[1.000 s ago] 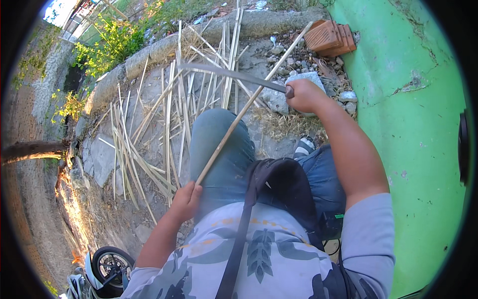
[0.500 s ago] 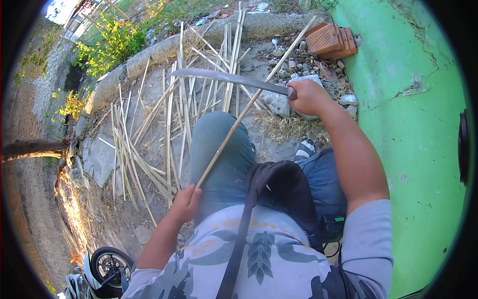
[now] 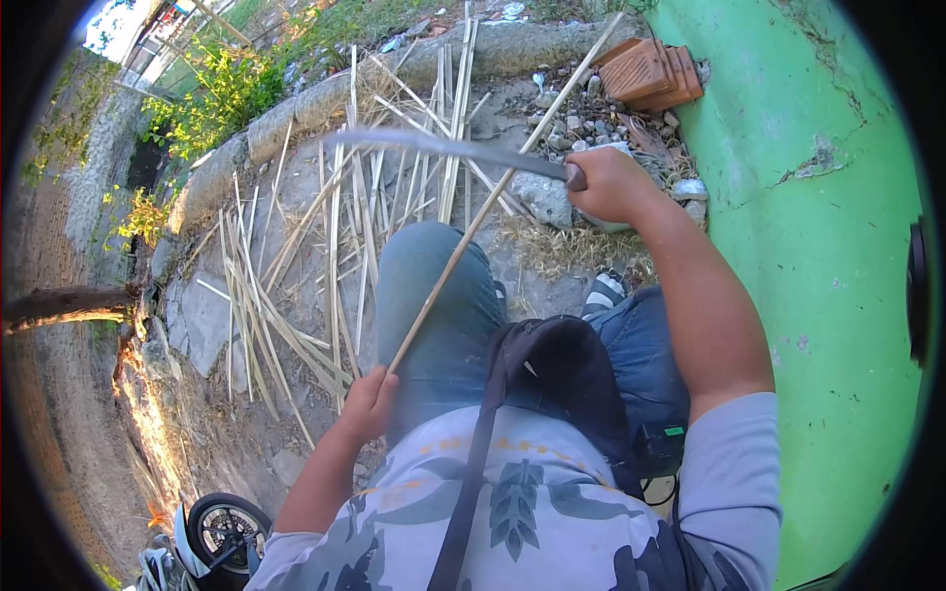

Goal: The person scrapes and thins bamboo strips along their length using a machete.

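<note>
My right hand (image 3: 613,185) is closed round the dark handle of a machete (image 3: 453,148). The long curved blade points left, its tip blurred, and crosses a long bamboo strip (image 3: 463,244); whether the two touch I cannot tell. My left hand (image 3: 370,402) grips the near end of that strip beside my left thigh. From there the strip slants up over my bent knee to the far right, its far end near the stone kerb. Many pale split bamboo strips (image 3: 258,325) lie loosely crossed on the ground ahead and to the left.
A green wall (image 3: 788,256) runs along my right side. Terracotta roof tiles (image 3: 650,77) lean at its foot near rubble (image 3: 576,123). A rounded stone kerb (image 3: 296,123) borders the ground ahead. At the lower left is a motorcycle wheel (image 3: 225,532); a black bag (image 3: 562,369) rests on my lap.
The machete blade has swung slightly, its tip shifting left and upward with blur. My right hand has risen a little; my left hand keeps the strip in nearly the same place.
</note>
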Available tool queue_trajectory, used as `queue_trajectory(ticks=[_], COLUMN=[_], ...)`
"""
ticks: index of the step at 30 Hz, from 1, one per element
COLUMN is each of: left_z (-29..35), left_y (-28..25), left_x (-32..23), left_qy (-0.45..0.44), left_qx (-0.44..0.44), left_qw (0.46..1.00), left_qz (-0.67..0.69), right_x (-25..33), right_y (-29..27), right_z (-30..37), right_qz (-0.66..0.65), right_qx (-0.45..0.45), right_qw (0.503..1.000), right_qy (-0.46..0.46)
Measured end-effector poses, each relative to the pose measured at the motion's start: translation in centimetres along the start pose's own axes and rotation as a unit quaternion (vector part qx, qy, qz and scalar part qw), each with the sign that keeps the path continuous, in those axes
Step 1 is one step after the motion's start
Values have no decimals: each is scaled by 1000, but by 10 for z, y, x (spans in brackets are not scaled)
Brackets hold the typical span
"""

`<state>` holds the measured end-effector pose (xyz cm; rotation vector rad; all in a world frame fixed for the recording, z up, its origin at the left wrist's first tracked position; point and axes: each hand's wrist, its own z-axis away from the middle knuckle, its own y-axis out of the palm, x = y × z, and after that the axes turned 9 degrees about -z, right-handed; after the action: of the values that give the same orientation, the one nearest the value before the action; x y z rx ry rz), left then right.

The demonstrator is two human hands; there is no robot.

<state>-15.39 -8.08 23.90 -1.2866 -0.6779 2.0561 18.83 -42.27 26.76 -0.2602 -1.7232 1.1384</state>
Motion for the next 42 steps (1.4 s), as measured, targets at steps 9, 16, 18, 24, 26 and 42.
queue_trajectory(ticks=[9, 16, 18, 24, 26, 42], left_z=[-4, -1, -6, -3, -5, -4], left_y=[-1, 3, 0, -4, -2, 3], left_x=[7, 13, 10, 7, 12, 15], left_qy=[-21, 32, 40, -17, -7, 37], left_qx=[24, 11, 10, 28, 30, -5], left_qw=[999, 997, 997, 999, 999, 999], left_qz=[15, 75, 69, 15, 22, 24], right_x=[-22, 27, 27, -20, -20, -25], right_y=[6, 0, -2, -4, -5, -21], right_z=[-4, 9, 8, -4, -4, -1], right_qz=[-58, -12, 48, -38, -11, -34], right_qx=[53, 39, 65, -10, -18, -32], right_qw=[994, 999, 997, 994, 997, 995], right_qy=[80, -10, -20, 99, 74, 84])
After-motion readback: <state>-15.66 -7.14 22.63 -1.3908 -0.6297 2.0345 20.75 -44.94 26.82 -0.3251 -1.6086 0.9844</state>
